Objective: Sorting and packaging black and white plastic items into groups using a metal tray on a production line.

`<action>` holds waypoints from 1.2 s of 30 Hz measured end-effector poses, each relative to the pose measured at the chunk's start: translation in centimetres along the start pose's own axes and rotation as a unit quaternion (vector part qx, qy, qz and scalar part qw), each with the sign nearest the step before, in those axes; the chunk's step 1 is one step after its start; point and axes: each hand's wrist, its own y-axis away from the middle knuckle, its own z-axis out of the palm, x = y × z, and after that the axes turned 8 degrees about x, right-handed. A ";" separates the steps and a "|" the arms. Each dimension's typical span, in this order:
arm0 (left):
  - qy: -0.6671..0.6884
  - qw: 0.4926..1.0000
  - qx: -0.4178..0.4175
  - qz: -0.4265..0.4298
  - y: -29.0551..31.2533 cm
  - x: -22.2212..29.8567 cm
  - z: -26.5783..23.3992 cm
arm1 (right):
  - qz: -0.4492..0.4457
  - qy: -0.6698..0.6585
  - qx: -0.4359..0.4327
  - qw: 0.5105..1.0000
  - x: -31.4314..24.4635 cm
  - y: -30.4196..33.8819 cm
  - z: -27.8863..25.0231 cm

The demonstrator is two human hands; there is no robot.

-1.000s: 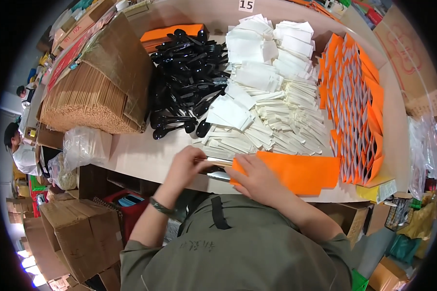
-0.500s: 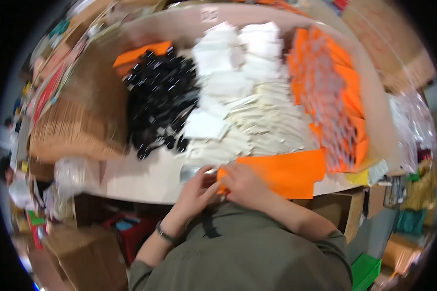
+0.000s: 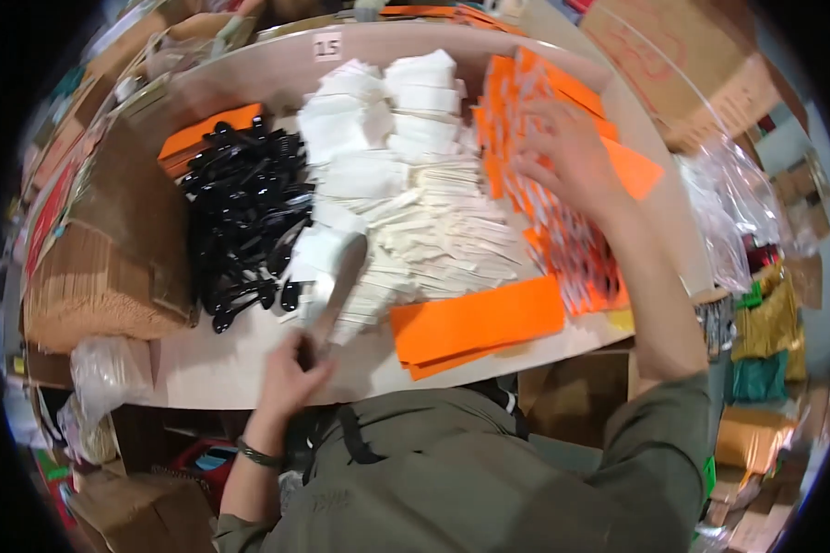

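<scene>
Fingers [image 3: 563,138] on orange packets [image 3: 563,230]

Bare table [image 3: 221,364] lay open only along the near edge, left of the flat orange sheets [image 3: 475,323]. Beyond it, black plastic spoons [image 3: 244,217], white packets [image 3: 406,184] and standing orange envelopes [image 3: 553,194] crowded the top; a brown paper stack [image 3: 92,276] blocked the left.

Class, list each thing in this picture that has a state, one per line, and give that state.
Left hand: closed on a clear packet.
Right hand: open, fingers spread on the orange packets.
Black spoons: piled loose.
White napkins: stacked.
Orange sleeves: lying flat.
</scene>
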 end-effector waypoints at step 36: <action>-0.145 0.958 0.144 0.201 0.5 -2.7 -1.3 | 0.197 -0.088 -0.261 0.941 -13.9 1.0 17.8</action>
